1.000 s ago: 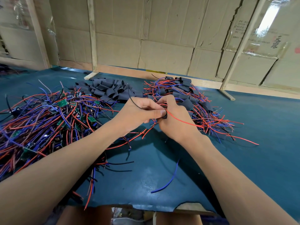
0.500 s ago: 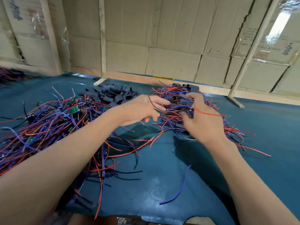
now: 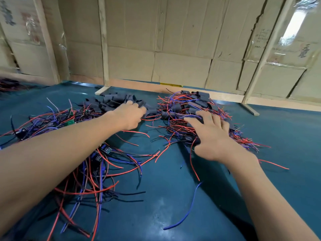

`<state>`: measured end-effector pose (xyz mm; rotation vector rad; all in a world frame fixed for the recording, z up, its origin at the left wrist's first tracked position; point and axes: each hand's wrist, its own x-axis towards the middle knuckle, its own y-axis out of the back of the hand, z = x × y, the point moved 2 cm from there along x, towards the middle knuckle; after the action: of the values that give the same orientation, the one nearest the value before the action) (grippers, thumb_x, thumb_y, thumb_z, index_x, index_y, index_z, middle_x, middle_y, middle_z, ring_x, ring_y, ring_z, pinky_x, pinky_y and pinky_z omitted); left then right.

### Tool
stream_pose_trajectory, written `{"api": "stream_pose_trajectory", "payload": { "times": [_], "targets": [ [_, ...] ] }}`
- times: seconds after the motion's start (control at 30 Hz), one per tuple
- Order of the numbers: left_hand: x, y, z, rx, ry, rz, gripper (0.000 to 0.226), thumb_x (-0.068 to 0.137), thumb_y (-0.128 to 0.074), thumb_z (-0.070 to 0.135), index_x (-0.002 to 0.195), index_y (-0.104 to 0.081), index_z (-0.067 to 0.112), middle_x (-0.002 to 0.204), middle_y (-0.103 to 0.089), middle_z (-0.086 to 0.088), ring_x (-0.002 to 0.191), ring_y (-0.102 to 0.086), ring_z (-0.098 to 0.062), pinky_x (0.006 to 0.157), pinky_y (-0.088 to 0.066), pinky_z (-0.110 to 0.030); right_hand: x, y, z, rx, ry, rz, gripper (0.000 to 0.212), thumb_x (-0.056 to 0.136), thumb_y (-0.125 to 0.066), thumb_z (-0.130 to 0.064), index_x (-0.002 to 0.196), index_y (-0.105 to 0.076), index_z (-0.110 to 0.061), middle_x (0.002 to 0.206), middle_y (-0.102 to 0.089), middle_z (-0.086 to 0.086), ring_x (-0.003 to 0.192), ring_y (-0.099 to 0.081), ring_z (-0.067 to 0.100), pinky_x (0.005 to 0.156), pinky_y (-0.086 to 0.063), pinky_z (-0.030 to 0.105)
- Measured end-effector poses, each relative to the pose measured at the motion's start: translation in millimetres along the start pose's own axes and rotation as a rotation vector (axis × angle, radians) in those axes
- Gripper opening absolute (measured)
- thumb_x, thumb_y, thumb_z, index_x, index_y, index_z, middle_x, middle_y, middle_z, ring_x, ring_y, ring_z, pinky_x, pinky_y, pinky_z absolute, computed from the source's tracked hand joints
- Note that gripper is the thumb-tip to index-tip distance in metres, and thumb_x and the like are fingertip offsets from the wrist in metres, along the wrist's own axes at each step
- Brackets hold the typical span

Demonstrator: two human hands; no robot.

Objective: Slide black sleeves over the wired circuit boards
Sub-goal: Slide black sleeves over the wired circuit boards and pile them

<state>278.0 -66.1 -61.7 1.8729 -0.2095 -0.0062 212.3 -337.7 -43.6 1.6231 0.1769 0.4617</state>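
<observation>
Having left the wires, left hand among sleeves

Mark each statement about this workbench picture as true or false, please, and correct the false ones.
1. The left hand reaches into the pile of black sleeves. True.
2. The right hand grips a green circuit board. False: its fingers are spread flat over the sleeved pile.
3. The table cover is red. False: it is dark teal.
4. A loose blue wire lies between the forearms. True.
5. Cardboard sheets form the back wall. True.
</observation>
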Motion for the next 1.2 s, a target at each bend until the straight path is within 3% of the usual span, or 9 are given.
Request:
{"api": "stream_pose_trajectory", "payload": {
  "times": [0.17,0.3,0.43,0.5,0.57,0.7,0.87,1.1,1.2],
  "targets": [
    [6.0,20.9,-2.8,-0.217,-0.026,-0.056,0.035,0.088,-0.073,0.022,0.117,-0.059,0.010,0.115,-0.067,-0.013,0.110,-0.061,-0.034,0.085,-0.045,-0.033,-15.6,8.1,-48.1,0.438,0.372,0.452,0.039,0.090,-0.054,-0.008,0.127,-0.066,-0.014,0.126,-0.063,0.006,0.120,-0.054,0.031,0.101,-0.038,0.049],
    [5.1,20.9,-7.7,-0.469,0.024,-0.259,0.052,0.082,-0.082,0.032,0.123,-0.056,0.015,0.104,-0.070,-0.004,0.093,-0.065,-0.030,0.083,-0.051,-0.034,-23.1,-20.6,-86.6,0.356,0.584,0.058,0.028,0.101,-0.060,-0.027,0.127,-0.067,-0.019,0.121,-0.065,0.003,0.120,-0.053,0.024,0.100,-0.035,0.042],
    [3.6,16.9,-13.5,-0.561,0.144,-0.343,0.044,0.079,-0.083,0.036,0.112,-0.066,0.013,0.076,-0.058,-0.005,0.046,-0.047,-0.017,0.045,-0.039,-0.022,-18.0,-25.0,-82.8,0.405,0.569,-0.098,0.018,0.098,-0.065,-0.017,0.112,-0.076,-0.016,0.105,-0.068,0.000,0.101,-0.059,0.013,0.094,-0.040,0.029],
    [1.0,16.8,-14.5,-0.571,0.166,-0.371,0.046,0.078,-0.083,0.039,0.112,-0.069,0.012,0.081,-0.057,-0.005,0.060,-0.051,-0.018,0.047,-0.042,-0.023,-15.3,-21.9,-75.5,0.416,0.509,-0.116,0.014,0.097,-0.066,-0.014,0.105,-0.078,-0.015,0.101,-0.069,-0.001,0.093,-0.061,0.013,0.086,-0.040,0.022],
    [0.0,18.7,-13.8,-0.544,0.152,-0.363,0.048,0.078,-0.082,0.045,0.110,-0.071,0.011,0.096,-0.059,-0.004,0.084,-0.056,-0.023,0.064,-0.052,-0.030,-13.8,-22.2,-70.5,0.429,0.463,-0.136,0.011,0.097,-0.066,-0.018,0.101,-0.076,-0.016,0.098,-0.069,-0.001,0.091,-0.062,0.015,0.091,-0.044,0.029],
    [-7.6,25.0,-11.7,-0.445,0.067,-0.231,0.042,0.076,-0.080,0.051,0.083,-0.065,0.013,0.075,-0.055,-0.001,0.073,-0.050,-0.024,0.070,-0.043,-0.032,-17.3,-28.6,-76.4,0.450,0.430,-0.110,0.023,0.094,-0.067,-0.046,0.098,-0.071,-0.023,0.084,-0.060,-0.010,0.088,-0.056,0.012,0.095,-0.043,0.044],
    [-26.8,17.2,-8.7,-0.367,0.091,-0.043,0.049,0.080,-0.072,0.059,0.115,-0.067,0.025,0.109,-0.069,0.005,0.110,-0.057,-0.025,0.091,-0.037,-0.041,-14.1,-29.8,-91.2,0.416,0.441,-0.041,0.019,0.095,-0.067,-0.040,0.097,-0.072,-0.023,0.093,-0.056,-0.003,0.098,-0.051,0.019,0.099,-0.038,0.044],
    [-48.4,6.2,9.3,-0.530,0.302,0.133,0.043,0.082,-0.069,0.060,0.108,-0.070,0.026,0.117,-0.065,-0.002,0.119,-0.053,-0.029,0.097,-0.042,-0.044,-8.5,-32.0,-83.5,0.192,0.391,-0.054,0.013,0.105,-0.048,-0.032,0.107,-0.056,-0.022,0.115,-0.050,0.002,0.113,-0.042,0.023,0.093,-0.026,0.039],
    [-60.8,7.9,10.3,-0.585,0.351,0.298,0.049,0.085,-0.066,0.058,0.123,-0.065,0.026,0.122,-0.059,-0.006,0.121,-0.051,-0.031,0.100,-0.042,-0.047,-3.5,-23.1,-66.8,0.226,0.355,-0.050,0.004,0.105,-0.048,-0.024,0.102,-0.050,-0.023,0.101,-0.058,-0.005,0.098,-0.050,0.019,0.099,-0.029,0.041]
  ]
}}
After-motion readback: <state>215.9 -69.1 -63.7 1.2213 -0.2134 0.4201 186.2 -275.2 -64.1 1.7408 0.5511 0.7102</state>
